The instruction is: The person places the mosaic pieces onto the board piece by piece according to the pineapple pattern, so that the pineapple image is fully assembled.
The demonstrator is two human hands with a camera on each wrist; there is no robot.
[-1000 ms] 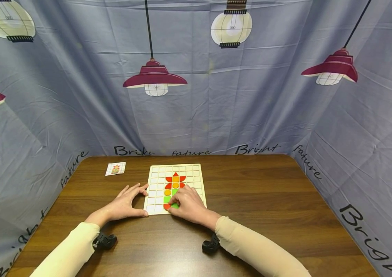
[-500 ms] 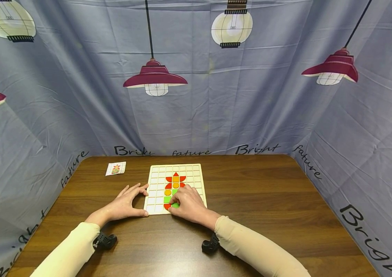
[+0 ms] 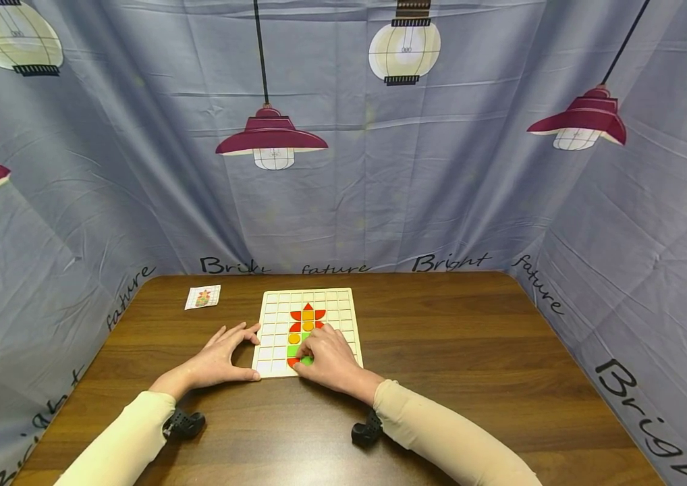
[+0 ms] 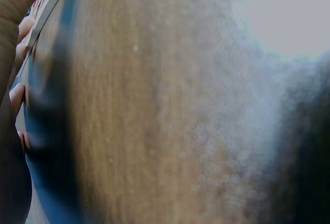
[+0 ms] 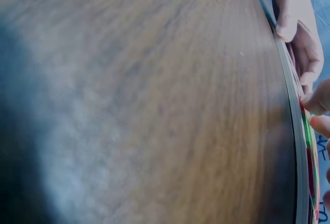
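Observation:
A pale square grid board (image 3: 337,300) lies on the table, bearing a pattern of flat coloured pieces. Along its left side, my left hand (image 3: 216,358) is spread, with the thumb at the near corner and fingertips touching the edge higher up. My right hand (image 3: 334,358) bends over the pattern's lower end, thumb and forefinger pinching at a red rounded piece (image 3: 292,363). Beside it is a green piece (image 3: 307,361), partly under the fingers. Further up sit a green square (image 3: 293,350), an orange circle (image 3: 294,338), an orange square (image 3: 308,315) and a red triangle (image 3: 308,306). The right hand hides part of the pattern.
A small printed card (image 3: 202,296) with a similar coloured figure lies at the table's back left. The brown wooden table (image 3: 441,337) is enclosed by a grey-blue curtain (image 3: 343,202) with printed lamps. Black wrist devices (image 3: 367,432) hang under both wrists.

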